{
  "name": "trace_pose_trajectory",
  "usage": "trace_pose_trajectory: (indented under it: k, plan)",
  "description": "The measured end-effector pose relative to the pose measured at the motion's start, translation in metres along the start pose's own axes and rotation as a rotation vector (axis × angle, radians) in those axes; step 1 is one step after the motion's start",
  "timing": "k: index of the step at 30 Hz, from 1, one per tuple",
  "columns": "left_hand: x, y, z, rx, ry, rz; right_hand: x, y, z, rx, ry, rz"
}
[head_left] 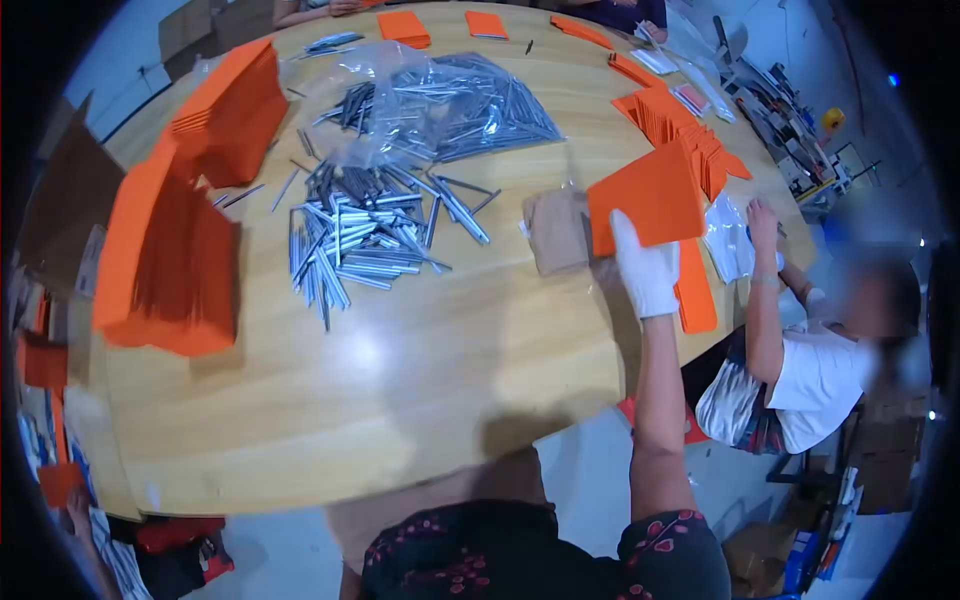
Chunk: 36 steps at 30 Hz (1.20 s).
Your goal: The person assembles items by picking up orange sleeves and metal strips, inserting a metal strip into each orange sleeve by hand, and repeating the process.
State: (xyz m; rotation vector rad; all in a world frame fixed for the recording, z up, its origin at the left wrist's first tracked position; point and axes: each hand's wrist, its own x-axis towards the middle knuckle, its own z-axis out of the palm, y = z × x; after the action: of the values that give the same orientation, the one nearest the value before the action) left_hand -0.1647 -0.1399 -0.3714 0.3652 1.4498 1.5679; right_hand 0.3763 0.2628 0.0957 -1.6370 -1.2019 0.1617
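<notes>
My right hand (645, 270), in a white glove, reaches out at the right side of the table and grips the lower edge of an orange folder (650, 197). Beneath and beside that folder lie another orange piece (694, 288) and a brown paper-wrapped block (558, 232). My left hand is out of view. Left of centre, a loose pile of metal rods (360, 235) lies next to a clear plastic bag (490, 105) full of similar rods.
Tall orange stacks (165, 265) stand at the table's left. Fanned orange folders (685, 135) lie at the right rear. A person in a white shirt (825, 375) sits at the right, arms on the table (440, 400). Other people's hands show at the far edge and lower left.
</notes>
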Motion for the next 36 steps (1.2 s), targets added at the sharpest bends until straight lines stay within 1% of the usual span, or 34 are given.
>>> trace_pose_trajectory:
  k: [1,2,3,5,7,8,10,12,13,15,16,18,20,22,25,26,27,28,29,30,31,32,33,34,35,36]
  plan:
    - [0.005,0.001,0.004,0.001,-0.009,-0.024,0.003,0.009,0.008,-0.136,-0.060,0.105]
    - [0.008,-0.005,0.014,-0.028,-0.012,-0.098,0.004,0.019,0.014,-0.275,-0.118,0.215]
    - [0.006,0.000,0.024,-0.046,-0.012,-0.181,0.003,0.022,0.012,-0.312,-0.119,0.237]
    - [0.006,0.008,0.029,-0.073,0.001,-0.351,0.006,0.010,0.009,-0.166,0.012,0.294]
    - [0.008,0.020,0.034,-0.098,0.030,-0.510,0.011,-0.004,0.009,-0.197,0.101,0.458]
    - [-0.002,0.027,0.035,-0.115,0.060,-0.594,0.009,0.004,0.014,-0.237,0.086,0.477]
    - [-0.007,0.033,0.046,-0.171,0.109,-0.724,0.009,0.020,0.026,-0.358,0.170,0.285]
    - [-0.011,0.047,0.063,-0.238,0.169,-0.813,0.015,0.010,0.022,-0.361,0.052,0.347]
    - [-0.013,0.049,0.071,-0.281,0.196,-0.843,0.013,0.018,0.014,-0.349,0.039,0.338]
    - [-0.013,0.052,0.097,-0.384,0.237,-0.884,0.011,0.037,0.005,0.103,0.180,0.394]
    - [-0.005,0.050,0.111,-0.437,0.240,-0.892,0.017,0.036,0.012,0.137,0.177,0.375]
    - [0.029,0.043,0.112,-0.528,0.204,-0.889,0.021,0.022,0.028,-0.094,0.113,0.264]
    - [0.067,0.059,0.115,-0.576,0.161,-0.898,0.008,0.007,0.030,-0.337,0.075,0.192]
    - [0.071,0.059,0.085,-0.642,0.129,-0.920,0.015,0.005,0.013,-0.195,-0.046,0.271]
    - [0.070,0.052,0.072,-0.768,0.063,-0.975,0.007,0.009,0.013,-0.208,0.040,0.206]
    - [0.077,0.048,0.067,-0.779,0.023,-0.944,0.008,0.027,0.016,-0.290,-0.016,0.204]
    - [0.086,0.044,0.065,-0.490,-0.146,-0.778,0.010,0.021,0.017,-0.374,-0.073,0.202]
    - [0.097,0.037,0.064,-0.206,-0.288,-0.587,0.009,0.016,0.007,-0.336,-0.049,0.172]
    - [0.107,0.032,0.063,0.077,-0.397,-0.383,0.008,-0.003,-0.002,-0.338,-0.095,0.163]
    - [0.112,0.033,0.061,0.366,-0.477,-0.178,0.003,-0.019,-0.009,-0.345,-0.148,0.159]
    - [0.110,0.038,0.053,0.664,-0.538,0.015,-0.005,-0.027,-0.013,-0.324,-0.146,0.148]
    - [0.104,0.045,0.045,0.963,-0.585,0.212,-0.015,-0.033,-0.020,-0.238,-0.081,0.091]
    - [0.083,0.061,0.048,0.962,-0.577,0.229,-0.023,-0.037,-0.026,-0.156,-0.015,0.035]
    - [0.076,0.078,0.059,0.644,-0.325,-0.035,-0.030,-0.041,-0.031,-0.074,0.056,-0.022]
    - [0.052,0.102,0.099,0.312,-0.083,-0.286,-0.038,-0.046,-0.036,0.007,0.129,-0.079]
    - [0.048,0.124,0.112,0.300,-0.090,-0.270,-0.051,-0.056,-0.040,0.114,0.154,-0.044]
